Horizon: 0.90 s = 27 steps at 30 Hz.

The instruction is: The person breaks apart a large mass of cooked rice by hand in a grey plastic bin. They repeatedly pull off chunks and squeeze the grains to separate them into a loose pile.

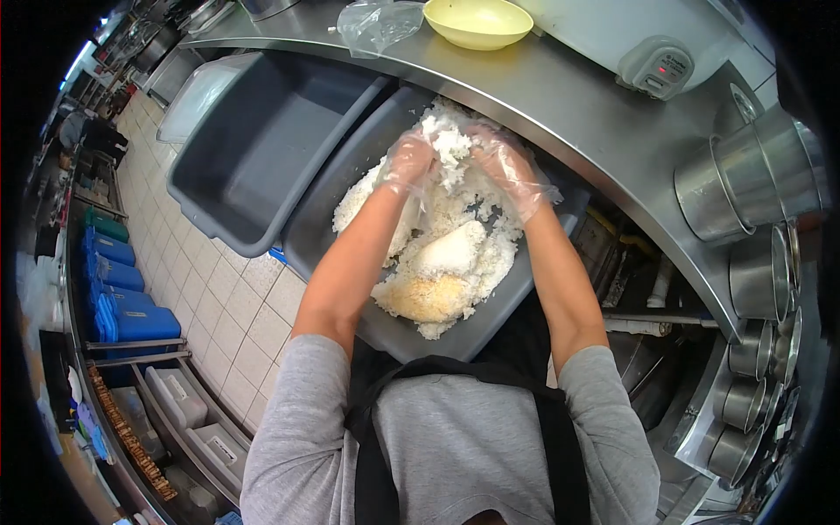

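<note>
White rice (451, 249) lies in clumps in a grey tub (398, 337), with a yellowish, browned patch on the part nearest my body. Both hands wear clear plastic gloves and are at the far end of the tub. My left hand (411, 162) is curled around rice on the left side. My right hand (503, 162) is bent around rice on the right side. Between them a loose white clump of rice is raised. The fingertips of both hands are partly hidden by rice.
An empty grey tub (262, 140) stands to the left. On the steel counter (577, 96) are a yellow bowl (479, 24), a plastic bag (379, 26) and a white appliance (658, 68). Metal pots (713, 188) line the right. Blue bins (140, 324) stand far left beside the tiled floor.
</note>
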### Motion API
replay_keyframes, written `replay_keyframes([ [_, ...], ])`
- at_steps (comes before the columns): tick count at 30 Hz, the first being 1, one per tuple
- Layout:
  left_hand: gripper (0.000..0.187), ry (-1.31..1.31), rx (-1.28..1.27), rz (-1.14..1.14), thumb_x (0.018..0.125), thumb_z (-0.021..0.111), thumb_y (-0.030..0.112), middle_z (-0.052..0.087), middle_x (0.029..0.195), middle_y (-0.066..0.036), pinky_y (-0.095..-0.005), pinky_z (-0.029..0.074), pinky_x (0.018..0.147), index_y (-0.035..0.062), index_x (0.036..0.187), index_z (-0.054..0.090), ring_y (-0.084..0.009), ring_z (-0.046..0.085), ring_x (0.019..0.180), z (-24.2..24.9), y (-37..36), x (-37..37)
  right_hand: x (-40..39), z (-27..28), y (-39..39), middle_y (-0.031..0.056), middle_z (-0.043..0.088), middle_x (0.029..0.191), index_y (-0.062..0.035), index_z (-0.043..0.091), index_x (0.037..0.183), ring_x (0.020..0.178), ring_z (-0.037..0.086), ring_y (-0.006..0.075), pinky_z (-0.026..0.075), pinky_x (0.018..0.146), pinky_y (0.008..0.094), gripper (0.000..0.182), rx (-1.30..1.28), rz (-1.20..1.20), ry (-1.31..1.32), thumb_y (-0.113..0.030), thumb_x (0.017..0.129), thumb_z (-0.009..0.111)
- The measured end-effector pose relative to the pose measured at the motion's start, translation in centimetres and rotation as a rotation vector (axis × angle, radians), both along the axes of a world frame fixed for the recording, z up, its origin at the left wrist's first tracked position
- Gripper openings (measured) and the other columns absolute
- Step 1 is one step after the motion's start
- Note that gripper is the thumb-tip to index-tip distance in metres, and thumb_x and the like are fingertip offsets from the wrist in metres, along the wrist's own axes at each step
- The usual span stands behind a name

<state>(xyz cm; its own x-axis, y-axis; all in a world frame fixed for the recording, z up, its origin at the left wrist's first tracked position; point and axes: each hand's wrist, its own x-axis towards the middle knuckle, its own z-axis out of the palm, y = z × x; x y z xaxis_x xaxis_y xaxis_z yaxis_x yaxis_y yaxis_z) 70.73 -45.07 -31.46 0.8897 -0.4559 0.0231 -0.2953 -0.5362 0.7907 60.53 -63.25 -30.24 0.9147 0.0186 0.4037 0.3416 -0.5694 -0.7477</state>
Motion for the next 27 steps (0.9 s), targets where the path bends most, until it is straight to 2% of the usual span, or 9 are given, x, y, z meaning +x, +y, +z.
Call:
replay_keyframes([
  [2,0.052,-0.231,0.211,-0.048,0.077,0.062,0.012,0.064,0.083,-0.016,-0.0250,0.049,0.062,0.0060,0.128,0.052,-0.0178,0.063,0.071,1.6,-0.7,0.0,-0.3,-0.3,-1.4,0.0154,0.049,0.132,-0.0126,0.048,0.131,0.123,0.046,0.0253,0.035,0.100,0.0316,0.051,0.107,-0.065,0.148,-0.012,0.080,0.054],
  [4,0.057,0.284,-0.274,-0.053,0.077,0.062,0.012,0.064,0.091,-0.026,-0.0250,0.050,0.066,0.0018,0.131,0.047,-0.0237,0.064,0.080,4.0,-1.3,-0.5,-0.1,-2.6,-3.8,0.0178,0.047,0.134,-0.0107,0.043,0.136,0.122,0.046,0.0268,0.035,0.101,0.0326,0.057,-0.313,-0.319,0.065,-0.010,0.080,0.053],
  [6,0.056,0.208,-0.114,-0.136,0.078,0.063,0.016,0.064,0.098,-0.025,-0.0270,0.051,0.070,-0.0022,0.129,0.047,-0.0257,0.065,0.085,2.3,-1.1,2.0,-1.3,-2.3,-3.7,0.0195,0.050,0.130,-0.0075,0.048,0.130,0.119,0.050,0.0275,0.038,0.097,0.0331,0.048,-0.357,-0.380,-0.047,-0.011,0.082,0.053],
  [9,0.043,-0.753,0.096,-0.239,0.076,0.067,0.036,0.067,0.093,-0.018,-0.0384,0.052,0.074,0.0057,0.106,0.064,-0.0307,0.065,0.084,-0.6,-1.8,3.9,-1.0,-1.5,-3.4,0.0193,0.058,0.119,-0.0061,0.057,0.120,0.110,0.055,0.0297,0.042,0.093,0.0353,0.037,-0.309,-0.543,0.197,-0.018,0.084,0.056],
  [11,0.050,-0.139,0.332,0.087,0.075,0.068,0.045,0.065,0.106,-0.017,-0.0407,0.049,0.083,0.0075,0.107,0.064,-0.0291,0.062,0.098,3.0,-2.7,1.7,-0.7,-2.4,-3.7,0.0177,0.063,0.110,-0.0053,0.061,0.110,0.102,0.059,0.0320,0.044,0.090,0.0383,0.035,-0.280,-0.592,0.043,-0.030,0.085,0.059],
  [15,0.059,-0.132,0.367,0.043,0.072,0.068,0.052,0.057,0.122,-0.017,-0.0413,0.044,0.093,0.0067,0.110,0.064,-0.0288,0.052,0.117,6.6,-3.0,-1.0,0.2,-5.0,-5.0,0.0155,0.063,0.108,-0.0057,0.061,0.109,0.100,0.059,0.0323,0.045,0.088,0.0390,0.039,0.015,-0.456,-0.117,-0.035,0.083,0.061],
  [18,0.047,-0.186,0.487,-0.171,0.084,0.062,0.037,0.054,0.126,-0.014,-0.0382,0.042,0.098,0.0122,0.123,0.057,-0.0299,0.051,0.118,7.6,-3.0,-3.8,-0.6,-2.3,-4.3,0.0136,0.063,0.107,-0.0064,0.061,0.108,0.098,0.059,0.0322,0.046,0.084,0.0380,0.035,-0.258,-0.511,-0.235,-0.032,0.084,0.061],
  [21,0.060,-0.678,0.705,-0.408,0.087,0.054,0.042,0.023,0.150,-0.005,-0.0495,0.025,0.110,0.0295,0.141,0.031,-0.0315,0.015,0.140,5.8,-1.3,-6.0,0.6,-3.3,-5.3,0.0141,0.063,0.105,-0.0062,0.060,0.110,0.098,0.058,0.0317,0.046,0.084,0.0383,0.037,-0.254,-0.497,-0.001,-0.032,0.085,0.057],
  [27,0.060,-1.001,0.873,-0.764,0.085,0.055,0.042,0.012,0.154,-0.001,-0.0573,0.013,0.111,0.0355,0.140,0.032,-0.0288,0.006,0.142,0.4,1.7,-5.8,0.1,-4.4,-4.7,0.0187,0.060,0.109,-0.0039,0.055,0.116,0.103,0.056,0.0336,0.045,0.088,0.0399,0.042,-0.521,-0.628,-0.112,-0.034,0.086,0.052],
])
